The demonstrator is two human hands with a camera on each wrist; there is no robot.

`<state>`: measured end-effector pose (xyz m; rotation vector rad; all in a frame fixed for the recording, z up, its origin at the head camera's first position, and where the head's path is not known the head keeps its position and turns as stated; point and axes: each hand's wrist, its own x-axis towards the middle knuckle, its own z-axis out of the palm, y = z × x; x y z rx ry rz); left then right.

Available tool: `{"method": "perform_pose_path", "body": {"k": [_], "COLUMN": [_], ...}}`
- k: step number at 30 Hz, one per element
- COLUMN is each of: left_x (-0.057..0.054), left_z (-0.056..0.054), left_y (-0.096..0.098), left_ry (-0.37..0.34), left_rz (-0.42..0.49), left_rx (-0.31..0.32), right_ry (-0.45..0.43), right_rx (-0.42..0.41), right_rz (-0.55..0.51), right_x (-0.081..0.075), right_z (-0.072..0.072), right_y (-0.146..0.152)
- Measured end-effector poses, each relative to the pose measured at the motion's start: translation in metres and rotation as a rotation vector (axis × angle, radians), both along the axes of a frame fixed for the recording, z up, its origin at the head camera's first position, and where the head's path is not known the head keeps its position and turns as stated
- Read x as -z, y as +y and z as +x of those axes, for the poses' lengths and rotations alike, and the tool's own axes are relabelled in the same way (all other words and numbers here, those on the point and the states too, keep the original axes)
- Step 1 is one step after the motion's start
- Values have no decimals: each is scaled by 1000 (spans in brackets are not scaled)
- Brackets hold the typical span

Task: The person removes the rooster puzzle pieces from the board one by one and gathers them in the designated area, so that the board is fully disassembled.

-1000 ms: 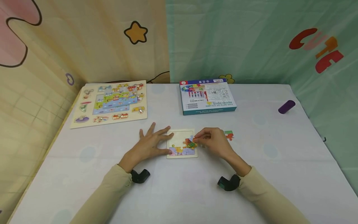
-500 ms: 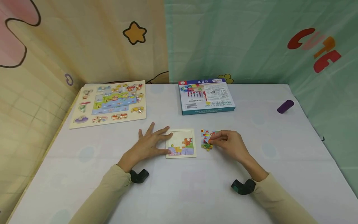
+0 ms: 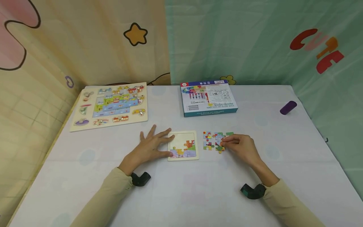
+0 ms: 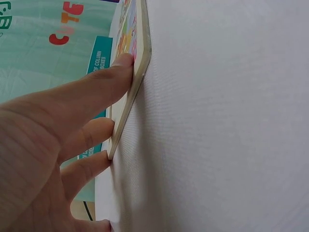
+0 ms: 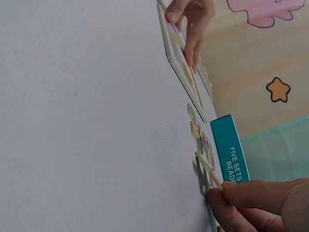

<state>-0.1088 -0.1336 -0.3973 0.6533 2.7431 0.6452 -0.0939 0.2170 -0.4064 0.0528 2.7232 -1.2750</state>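
My left hand [image 3: 150, 146] lies with fingers spread at the left side of a small wooden puzzle tray [image 3: 184, 159], thumb on its rim and fingertips along the edge. Inside the tray, joined jigsaw pieces [image 3: 187, 154] fill the bottom row and part of the right side. To the right of the tray, my right hand [image 3: 241, 148] pinches a green jigsaw piece [image 3: 219, 148] between thumb and fingers. In the right wrist view this held piece [image 5: 207, 169] is tilted, close over the loose pieces [image 3: 208, 145], which my fingers partly cover.
A large wooden peg puzzle board [image 3: 119, 123] with picture sheets on it lies at the back left. Behind the tray stands a flat teal-and-white box [image 3: 210, 101]. A purple cylinder [image 3: 288, 107] lies at the far right. Curtains [image 3: 227, 41] rise behind the table.
My right hand has moved right, from over the tray to above the loose pieces, carrying the green jigsaw piece. The loose pieces have come into sight. My left hand stays at the tray.
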Motion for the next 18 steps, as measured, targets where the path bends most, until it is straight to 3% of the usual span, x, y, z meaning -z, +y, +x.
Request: {"method": "perform_pose_path", "body": {"k": [18], "left_x": [0], "left_z": [1], "left_y": [0], "left_ry": [6], "left_rz": [8], "left_rx": [0], "right_ry": [91], "right_rx": [-6], "right_rz": [66], "right_x": [2], "right_z": [1], "right_y": [-1]}}
